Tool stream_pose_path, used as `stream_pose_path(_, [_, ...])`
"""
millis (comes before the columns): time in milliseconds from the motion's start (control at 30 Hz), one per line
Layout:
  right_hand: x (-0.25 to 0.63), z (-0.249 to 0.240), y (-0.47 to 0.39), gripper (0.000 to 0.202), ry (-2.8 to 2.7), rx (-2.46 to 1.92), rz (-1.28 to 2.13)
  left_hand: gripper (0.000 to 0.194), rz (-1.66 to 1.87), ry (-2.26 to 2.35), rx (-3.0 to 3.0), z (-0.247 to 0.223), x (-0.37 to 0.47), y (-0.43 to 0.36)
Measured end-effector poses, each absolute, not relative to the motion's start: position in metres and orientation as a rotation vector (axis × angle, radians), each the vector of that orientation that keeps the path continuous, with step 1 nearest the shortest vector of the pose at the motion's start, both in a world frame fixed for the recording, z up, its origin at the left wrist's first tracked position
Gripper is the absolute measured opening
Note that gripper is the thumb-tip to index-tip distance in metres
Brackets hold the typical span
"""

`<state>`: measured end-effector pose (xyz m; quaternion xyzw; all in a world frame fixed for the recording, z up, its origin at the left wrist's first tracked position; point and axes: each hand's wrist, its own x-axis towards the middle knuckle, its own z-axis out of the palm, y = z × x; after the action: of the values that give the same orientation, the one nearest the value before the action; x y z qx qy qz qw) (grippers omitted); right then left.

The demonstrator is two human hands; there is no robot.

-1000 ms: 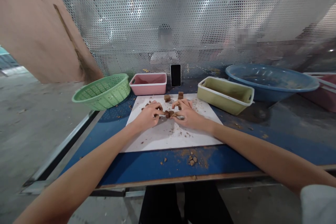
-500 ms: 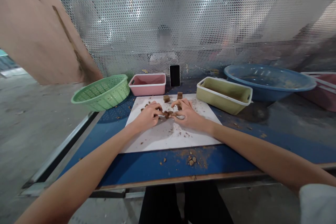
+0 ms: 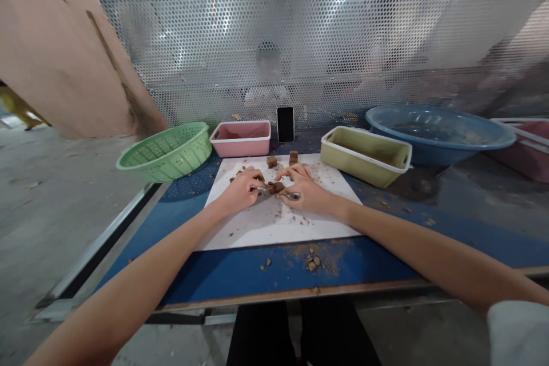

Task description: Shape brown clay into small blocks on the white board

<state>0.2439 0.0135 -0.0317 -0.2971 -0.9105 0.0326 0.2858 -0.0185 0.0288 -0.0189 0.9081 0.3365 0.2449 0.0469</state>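
A small lump of brown clay (image 3: 277, 187) rests low over a white board (image 3: 257, 229), between both hands. From the left, my left hand (image 3: 243, 190) pinches its edge with thumb and forefinger. My right hand (image 3: 306, 190) is curved around its right side, the thumb touching the near edge and the forefinger arched over. Part of the lump is hidden by the fingers. Just beyond the hands sit two brown clay blocks, one squarish (image 3: 271, 161) and one more upright (image 3: 293, 156). Crumbs of clay are scattered around.
Behind the board stand a green basket (image 3: 195, 151), a pink bin (image 3: 249, 148), a phone (image 3: 285, 124) and an olive bin (image 3: 364, 163). A wide blue basin (image 3: 433, 151) is at the right. Small clods (image 3: 314, 263) lie near the table's front edge. A perforated metal panel (image 3: 321, 40) rises behind.
My right hand's fingers have shifted a little on the clay, and more of the lump shows. My left hand has barely moved. A person's yellow-clothed leg has appeared at far left.
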Motion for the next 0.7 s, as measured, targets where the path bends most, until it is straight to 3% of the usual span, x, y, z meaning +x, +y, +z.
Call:
stream_pose_path(267, [0.245, -0.034, 0.014, 0.023, -2.285, -0.836, 0.035, 0.061, 0.955, 1.107, 2.604, -0.016, -0.017, 0.022])
stream_pose_path(433, [0.245, -0.033, 0.013, 0.024, -2.283, -0.896, 0.043, 0.052, 1.17, 1.4, 2.39, -0.015, -0.025, 0.028])
stream_pose_path(700, [0.246, -0.037, 0.017, 0.022, -2.268, -0.904, 0.024, 0.047, 0.937, 1.413, 2.528, -0.018, -0.023, 0.032])
